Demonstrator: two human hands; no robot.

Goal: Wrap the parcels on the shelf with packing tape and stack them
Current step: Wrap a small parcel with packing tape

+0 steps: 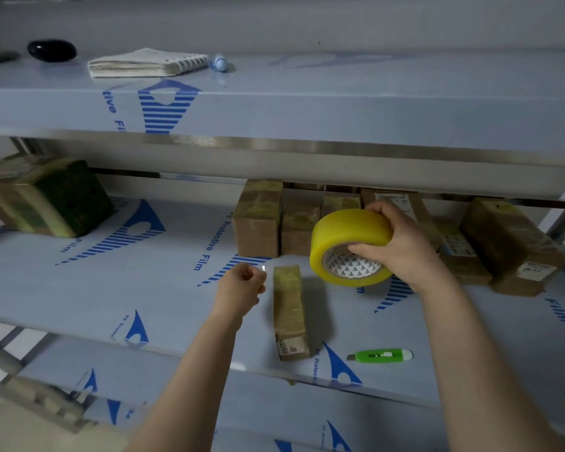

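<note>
My right hand [402, 246] grips a yellow roll of packing tape [349, 236], thumb inside its core, held above the middle shelf [144, 288]. My left hand [242, 285] has its fingers curled and pinches a small shiny strip, seemingly the tape's free end [263, 268]. A long narrow brown parcel [289, 311] lies on the shelf between my hands, just right of the left hand. Behind it several taped brown parcels [258, 220] stand in a row at the back.
A green utility knife [380, 355] lies near the shelf's front edge. More parcels [509, 243] sit at the right, and a dark green taped parcel [46, 197] at the far left. The upper shelf holds a notebook [144, 62] and a black object [52, 50].
</note>
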